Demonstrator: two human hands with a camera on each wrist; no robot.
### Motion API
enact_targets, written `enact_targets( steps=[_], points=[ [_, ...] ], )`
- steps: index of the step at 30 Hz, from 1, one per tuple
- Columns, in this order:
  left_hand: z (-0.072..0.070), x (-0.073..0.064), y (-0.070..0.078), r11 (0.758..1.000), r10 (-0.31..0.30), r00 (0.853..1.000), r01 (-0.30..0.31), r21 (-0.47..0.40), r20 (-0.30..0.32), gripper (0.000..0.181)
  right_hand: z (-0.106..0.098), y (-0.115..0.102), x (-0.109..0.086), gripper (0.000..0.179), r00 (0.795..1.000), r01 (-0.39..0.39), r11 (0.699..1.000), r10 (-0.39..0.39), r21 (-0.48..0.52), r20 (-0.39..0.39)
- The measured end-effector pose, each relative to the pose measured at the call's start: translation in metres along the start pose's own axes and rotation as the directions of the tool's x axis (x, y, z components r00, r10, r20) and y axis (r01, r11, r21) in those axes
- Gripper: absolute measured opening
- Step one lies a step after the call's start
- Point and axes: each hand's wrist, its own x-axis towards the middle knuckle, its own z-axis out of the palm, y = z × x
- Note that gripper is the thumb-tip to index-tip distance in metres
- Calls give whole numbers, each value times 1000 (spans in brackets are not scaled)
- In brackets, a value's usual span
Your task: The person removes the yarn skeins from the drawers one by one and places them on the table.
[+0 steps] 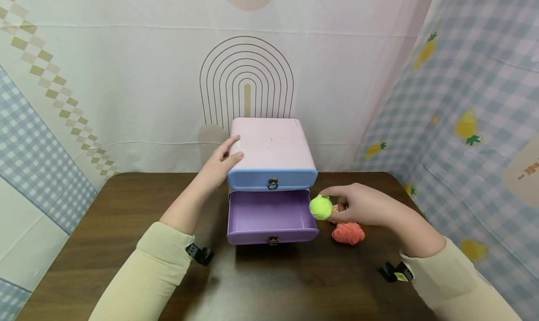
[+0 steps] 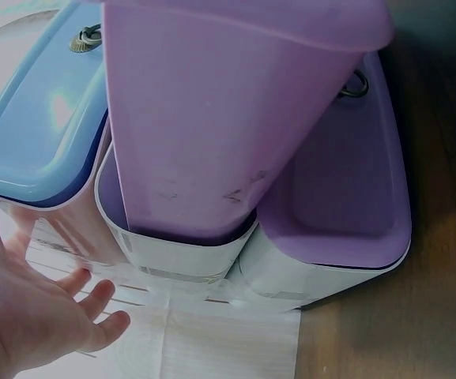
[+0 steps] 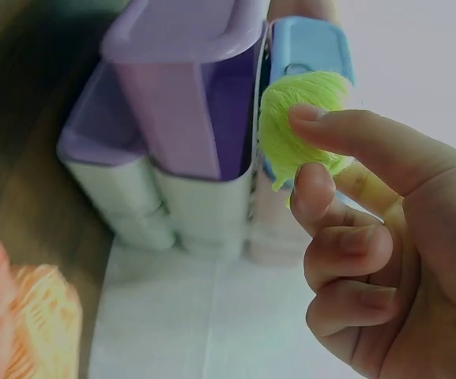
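Note:
My right hand (image 1: 365,204) pinches a small neon-green yarn ball (image 1: 321,207) between thumb and fingers, beside the right edge of a pulled-out purple drawer (image 1: 269,213). In the right wrist view the yarn ball (image 3: 291,130) is held above table height, its other fingers curled below. My left hand (image 1: 219,164) rests against the left side and top edge of the drawer cabinet (image 1: 271,141), which has a pink top. In the left wrist view, the left hand's (image 2: 34,308) fingers are spread loosely. The visible inside of the drawer holds nothing.
Above the pulled-out drawer is a pushed-in blue drawer (image 1: 252,179); a lower purple drawer (image 2: 338,181) is pushed in below. A coral yarn ball (image 1: 348,233) lies on the brown table (image 1: 286,288), right of the cabinet. An orange yarn ball (image 3: 46,324) lies beside it.

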Motion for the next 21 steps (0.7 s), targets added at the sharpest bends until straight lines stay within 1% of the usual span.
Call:
enact_targets(
  steps=[5, 9, 12, 15, 21],
  points=[
    [1, -2, 1, 1000, 20, 1000, -20, 6, -4, 61, 6, 23, -10, 48, 999, -39, 999, 39, 35, -6],
    [1, -1, 1, 1000, 23, 1000, -23, 0, -7, 60, 13, 47, -18, 51, 996, -90, 992, 90, 93, 11],
    [2, -1, 1, 1000, 21, 1000, -21, -3, -9, 60, 20, 65, -24, 55, 987, -162, 975, 157, 155, 45],
    [3, -1, 1, 1000, 23, 1000, -23, -9, -8, 60, 26, 83, -32, 60, 974, -227, 954, 218, 195, 67],
    [3, -2, 3, 1000, 21, 1000, -21, -5, -12, 60, 35, 117, -47, 65, 958, -288, 938, 282, 193, 59]
  ],
)
